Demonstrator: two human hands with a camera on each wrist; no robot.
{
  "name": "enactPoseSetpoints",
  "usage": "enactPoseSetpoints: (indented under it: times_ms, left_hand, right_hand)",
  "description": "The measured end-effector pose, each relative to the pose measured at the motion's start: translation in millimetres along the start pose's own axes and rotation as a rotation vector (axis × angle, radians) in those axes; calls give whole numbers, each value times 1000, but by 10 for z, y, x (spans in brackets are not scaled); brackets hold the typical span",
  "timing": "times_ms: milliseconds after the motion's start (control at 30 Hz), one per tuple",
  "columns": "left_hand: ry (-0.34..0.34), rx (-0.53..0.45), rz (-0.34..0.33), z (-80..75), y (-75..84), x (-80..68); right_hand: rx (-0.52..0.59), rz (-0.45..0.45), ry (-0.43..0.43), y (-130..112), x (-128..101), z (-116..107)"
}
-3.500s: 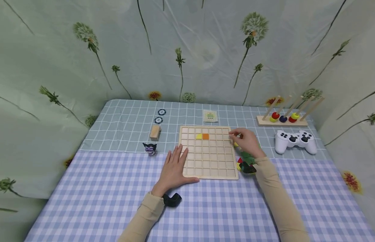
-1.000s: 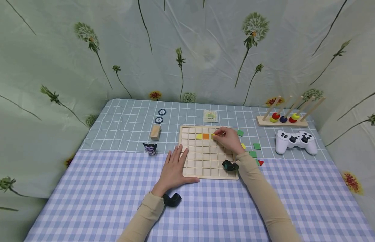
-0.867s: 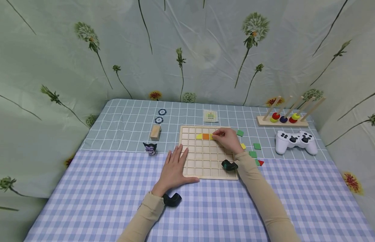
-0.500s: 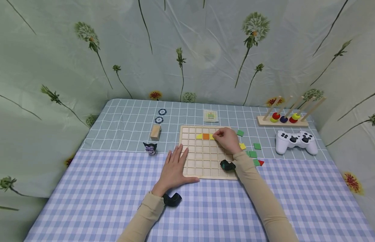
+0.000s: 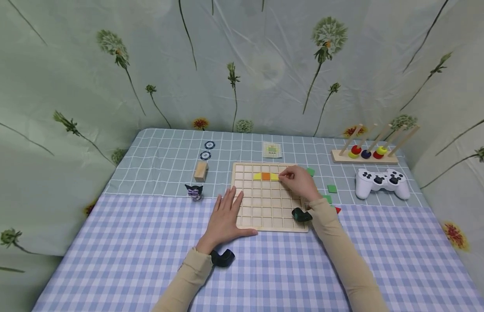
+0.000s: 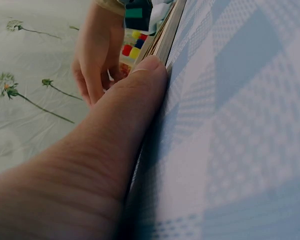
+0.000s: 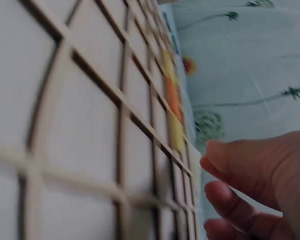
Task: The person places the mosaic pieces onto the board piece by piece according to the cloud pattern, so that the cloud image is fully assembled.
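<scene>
My right hand (image 5: 300, 182) fingers curled, empty, beside yellow piece (image 5: 274, 177) | piece in grid board (image 5: 270, 216) far rows, row of three running left-right | my left hand (image 5: 225, 214) flat on board's left edge

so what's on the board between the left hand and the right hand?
Only bare wooden grid cells of the board lie between the left hand and right hand, per the head view; the yellow-orange-yellow tiles sit farther back.

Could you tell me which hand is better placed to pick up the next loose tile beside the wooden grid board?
The right hand, probably: it hovers over the board's far right corner, close to the green tile lying loose on that side. The left hand lies flat against the board's left edge, bracing it.
</scene>
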State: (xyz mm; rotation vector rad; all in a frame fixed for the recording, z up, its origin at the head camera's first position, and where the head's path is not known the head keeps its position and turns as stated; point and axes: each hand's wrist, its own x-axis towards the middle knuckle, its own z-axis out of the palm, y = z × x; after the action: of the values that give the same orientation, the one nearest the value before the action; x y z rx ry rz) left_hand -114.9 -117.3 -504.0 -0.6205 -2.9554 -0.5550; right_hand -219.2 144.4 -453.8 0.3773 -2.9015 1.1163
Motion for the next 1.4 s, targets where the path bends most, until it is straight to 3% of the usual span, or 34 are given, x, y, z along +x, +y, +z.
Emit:
enactPoseSetpoints:
  times_ms: [267, 567, 733, 900, 1133, 1400]
  left_hand:
    - [18, -5, 18, -12, -4, -10]
    - [1, -7, 8, -34, -8, -14]
    - [0, 8, 8, -30, -18, -13]
    - [2, -2, 7, -26, -14, -9]
    - [-9, -5, 2, -13, -7, -5]
    - [-10, -8, 0, -13, 4, 0]
  right_hand:
    - [-8, -39, 67, 233, -159, -371]
    - [-55, 44, -78, 503, -312, -632]
    - [-87, 47, -184, 578, -327, -675]
    - [-118, -17, -234, 627, -331, -679]
    - [-145, 30, -216, 633, -347, -662]
    - [-74, 145, -147, 621, -397, -659]
